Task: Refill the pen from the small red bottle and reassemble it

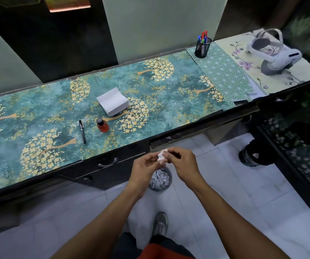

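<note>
Grip: left hand (146, 165) and right hand (182, 162) both pinch one crumpled tissue (162, 156), held off the worktop edge above a bin (159, 179) of paper scraps | pen (82, 131) capped, lying on worktop (169, 116) | small red bottle (102, 125) upright just beside it, cap on | tissue stack (113, 101) behind | pen cup (202, 46), headset (274, 53) far right.

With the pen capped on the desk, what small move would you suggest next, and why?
Probably drop the crumpled tissue into the bin right below. Both hands, left and right, pinch it, while the pen and red bottle lie closed.
</note>
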`<state>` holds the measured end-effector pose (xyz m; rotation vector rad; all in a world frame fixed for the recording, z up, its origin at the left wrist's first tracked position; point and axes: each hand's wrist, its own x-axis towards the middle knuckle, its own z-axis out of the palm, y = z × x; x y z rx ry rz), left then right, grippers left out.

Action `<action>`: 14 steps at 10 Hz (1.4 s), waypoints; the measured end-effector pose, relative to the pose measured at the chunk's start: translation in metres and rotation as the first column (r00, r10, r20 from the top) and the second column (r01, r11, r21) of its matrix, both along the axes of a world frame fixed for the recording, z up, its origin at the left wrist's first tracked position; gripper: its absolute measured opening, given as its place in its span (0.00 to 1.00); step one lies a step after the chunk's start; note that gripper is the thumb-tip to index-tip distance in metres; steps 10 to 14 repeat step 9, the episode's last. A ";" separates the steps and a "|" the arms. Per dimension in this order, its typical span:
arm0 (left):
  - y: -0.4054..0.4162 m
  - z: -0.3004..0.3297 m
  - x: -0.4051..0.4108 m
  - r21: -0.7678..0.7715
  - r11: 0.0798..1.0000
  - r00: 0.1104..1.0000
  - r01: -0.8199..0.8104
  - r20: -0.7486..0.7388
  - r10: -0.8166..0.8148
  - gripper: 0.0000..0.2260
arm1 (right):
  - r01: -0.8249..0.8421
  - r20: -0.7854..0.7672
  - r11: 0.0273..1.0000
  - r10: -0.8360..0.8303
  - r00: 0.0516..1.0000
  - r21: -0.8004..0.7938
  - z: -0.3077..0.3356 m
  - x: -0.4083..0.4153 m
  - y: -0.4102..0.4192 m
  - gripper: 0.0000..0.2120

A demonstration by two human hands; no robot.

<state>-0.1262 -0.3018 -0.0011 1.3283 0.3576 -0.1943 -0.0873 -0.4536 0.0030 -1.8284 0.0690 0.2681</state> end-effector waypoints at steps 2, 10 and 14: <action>-0.008 0.004 0.007 0.119 0.992 0.998 -0.046 -0.046 0.051 0.08 | -0.075 0.104 0.989 0.088 0.991 -0.127 -0.001 0.000 -0.004 0.07; 0.029 -0.007 -0.020 0.274 0.934 0.947 -0.230 -0.159 0.280 0.08 | -0.165 -0.014 0.570 0.260 0.965 -0.805 -0.077 0.019 -0.005 0.28; 0.029 -0.007 -0.020 0.274 0.934 0.947 -0.230 -0.159 0.280 0.08 | -0.165 -0.014 0.570 0.260 0.965 -0.805 -0.077 0.019 -0.005 0.28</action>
